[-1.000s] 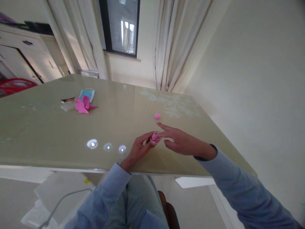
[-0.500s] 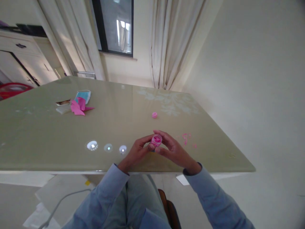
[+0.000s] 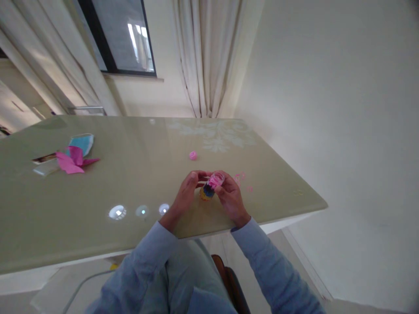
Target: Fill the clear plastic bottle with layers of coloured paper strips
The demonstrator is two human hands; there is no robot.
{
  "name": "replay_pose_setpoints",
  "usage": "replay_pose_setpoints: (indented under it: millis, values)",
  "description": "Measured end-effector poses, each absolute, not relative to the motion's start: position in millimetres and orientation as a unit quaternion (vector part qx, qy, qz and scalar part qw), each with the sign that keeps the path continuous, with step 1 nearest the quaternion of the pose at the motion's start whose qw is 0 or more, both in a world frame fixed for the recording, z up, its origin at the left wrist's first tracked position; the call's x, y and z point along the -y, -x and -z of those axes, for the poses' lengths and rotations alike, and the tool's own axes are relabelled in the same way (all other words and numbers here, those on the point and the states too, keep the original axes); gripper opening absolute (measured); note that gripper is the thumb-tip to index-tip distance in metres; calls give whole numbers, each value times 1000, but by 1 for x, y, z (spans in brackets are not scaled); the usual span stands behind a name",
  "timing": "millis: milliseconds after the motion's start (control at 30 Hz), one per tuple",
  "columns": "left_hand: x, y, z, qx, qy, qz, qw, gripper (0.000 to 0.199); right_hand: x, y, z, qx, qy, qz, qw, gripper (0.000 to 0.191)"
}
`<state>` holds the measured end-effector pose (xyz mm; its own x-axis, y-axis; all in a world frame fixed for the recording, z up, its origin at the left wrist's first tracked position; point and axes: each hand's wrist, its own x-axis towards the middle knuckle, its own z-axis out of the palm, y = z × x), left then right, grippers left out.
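Observation:
A small clear bottle (image 3: 208,190) with pink, dark blue and yellow layers inside leans over the table, its open mouth toward the upper right. My right hand (image 3: 231,198) is closed on its upper part, thumb in front. Beside its left side, my left hand (image 3: 187,192) has its thumb raised and its fingers stretched toward the back of the bottle; whether the fingertips touch the glass is hidden. Beyond the hands lies a small round pink cap (image 3: 193,155). Loose pink bits (image 3: 239,178) are scattered just past my right hand.
A pink folded paper shape (image 3: 74,161) lies at the left of the glossy table (image 3: 137,174), by a blue face mask (image 3: 83,143), a small picture card (image 3: 45,158) and a clear packet (image 3: 46,168). The table's right edge faces a wall (image 3: 310,109).
My view has swung to the right. The bottle has gone from mouth toward me to leaning right, showing its coloured layers. My left thumb has come off it; my right hand still holds it.

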<state>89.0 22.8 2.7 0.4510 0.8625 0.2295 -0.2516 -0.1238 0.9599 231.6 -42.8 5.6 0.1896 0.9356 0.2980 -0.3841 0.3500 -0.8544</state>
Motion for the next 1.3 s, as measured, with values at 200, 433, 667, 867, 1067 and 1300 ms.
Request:
replay_pose_setpoints:
  millis: [200, 433, 667, 867, 1067, 1300]
  values:
    - [-66, -124, -10, -345, -831, -254, 355, 37, 66, -245, -6, 471, 319, -451, 688, 42]
    - [-64, -167, -8, -310, -914, -121, 232, 32, 90, -302, -6, 453, 361, -397, 712, 45]
    - [-61, -187, -7, -288, -928, -99, 216, 22, 94, -376, -3, 377, 435, -330, 748, 45]
    - [-58, -195, -2, -304, -921, -117, 214, 33, 95, -400, 4, 347, 453, -316, 758, 45]
    - [-51, -197, 0, -271, -921, -135, 245, 32, 97, -404, 4, 313, 425, -315, 789, 41]
    - [-50, -191, -5, -206, -924, -137, 292, 18, 99, -399, 3, 305, 439, -322, 781, 43]
